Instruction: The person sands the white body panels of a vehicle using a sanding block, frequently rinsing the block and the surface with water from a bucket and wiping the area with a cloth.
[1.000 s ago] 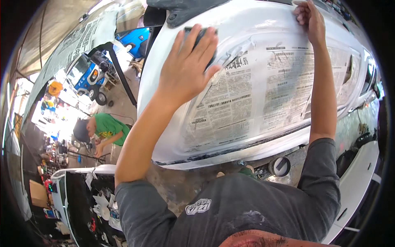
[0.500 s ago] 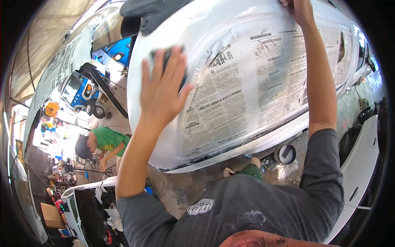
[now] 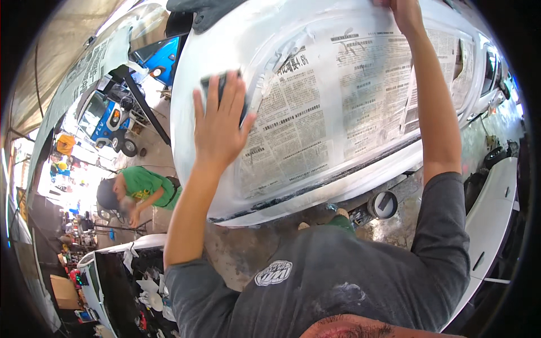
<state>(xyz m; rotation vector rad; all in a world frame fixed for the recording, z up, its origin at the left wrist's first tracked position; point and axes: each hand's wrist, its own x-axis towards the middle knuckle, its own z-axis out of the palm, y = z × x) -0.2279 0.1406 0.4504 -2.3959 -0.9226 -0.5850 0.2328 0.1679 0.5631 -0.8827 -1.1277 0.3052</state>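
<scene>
My left hand (image 3: 220,132) lies over a dark sanding block (image 3: 222,90), fingers stretched along it, and presses it to a white car body (image 3: 194,67). The block is slightly blurred. Just right of it, newspaper sheets (image 3: 298,121) cover the car's window area, with crumpled masking along their curved upper-left edge. My right hand (image 3: 403,14) rests high on the car near the picture's top edge. Its fingertips are cut off and hazy, so whether they hold anything is hidden.
A round tub (image 3: 383,204) with a dark block in it stands on the floor below the car. At left, a person in a green shirt (image 3: 149,188) bends over near blue vehicles (image 3: 104,121). A white car panel (image 3: 490,219) lies at right.
My left hand and the block have slid slightly down along the white surface. My right hand has shifted a little left. The view has shifted slightly, and the person in green appears lower-left.
</scene>
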